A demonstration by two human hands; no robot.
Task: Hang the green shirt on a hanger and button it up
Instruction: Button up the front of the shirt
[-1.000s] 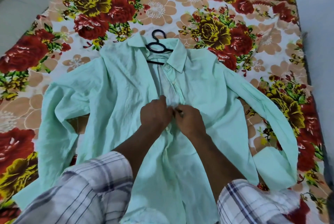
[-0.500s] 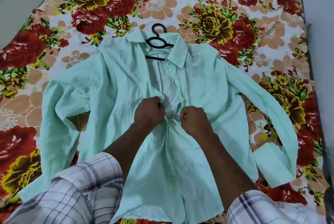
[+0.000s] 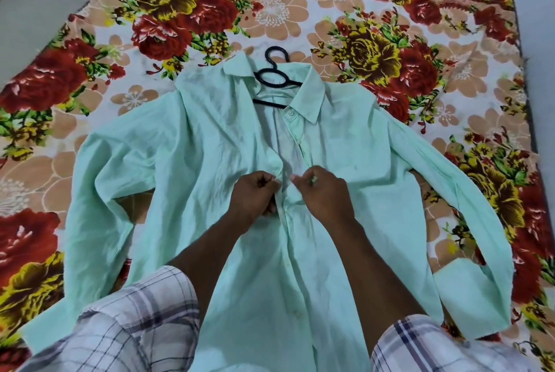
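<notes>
Mid-bedspread (image 3: pixel 270 11), the green shirt (image 3: pixel 186 167) lies on its hanger (image 3: pixel 270 103); the left hand (image 3: pixel 253 196) and right hand (image 3: pixel 322 194) have parted, each pinching a front edge, probably lining up the next button.

Flat bedspread (image 3: pixel 270 11) surrounds shirt (image 3: pixel 360 161); hanger (image 3: pixel 270 103) occupies collar gap.

hanger (image 3: pixel 274 81): mostly buried under the green shirt (image 3: pixel 195 161); only hook, loop and part of a bar showing in the open collar.
shirt hem: cut off by the bottom edge, partly covered by forearms and plaid sleeves (image 3: pixel 135 329).
button at the grip: hidden behind the pinching fingers (image 3: pixel 265 181) of left hand (image 3: pixel 255 196) and right hand (image 3: pixel 322 196); fastened or not, impossible to tell.
sleeve end, lower left: lost behind a plaid sleeve.
bedsheet (image 3: pixel 270 11): middle covered by the shirt, cut off at top and bottom.
</notes>
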